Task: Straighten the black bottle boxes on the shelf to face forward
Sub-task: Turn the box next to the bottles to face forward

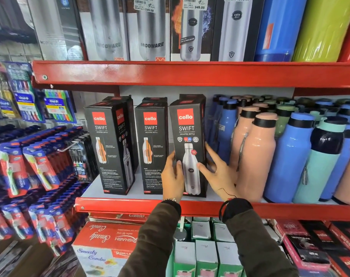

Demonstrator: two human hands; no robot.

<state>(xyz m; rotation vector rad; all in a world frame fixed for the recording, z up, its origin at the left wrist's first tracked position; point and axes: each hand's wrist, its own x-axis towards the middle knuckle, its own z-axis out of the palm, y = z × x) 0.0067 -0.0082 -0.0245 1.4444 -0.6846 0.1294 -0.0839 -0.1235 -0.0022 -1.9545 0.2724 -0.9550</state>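
Three black Cello Swift bottle boxes stand in front on the red shelf (130,204), with more behind them. The left box (110,148) is turned, so a side panel shows beside its face. The middle box (151,146) shows a text panel. The right box (189,134) shows its bottle picture to the front. My left hand (171,176) grips that box's lower left edge, thumb on the front. My right hand (218,170) presses its lower right edge with fingers spread. Both hands cover part of the box's lower half.
Pink, blue and teal bottles (256,156) crowd the shelf right beside my right hand. Toothbrush packs (40,166) hang at the left. The upper shelf holds tall steel bottle boxes (152,29). Below sit a red combo box (110,238) and small green boxes (202,254).
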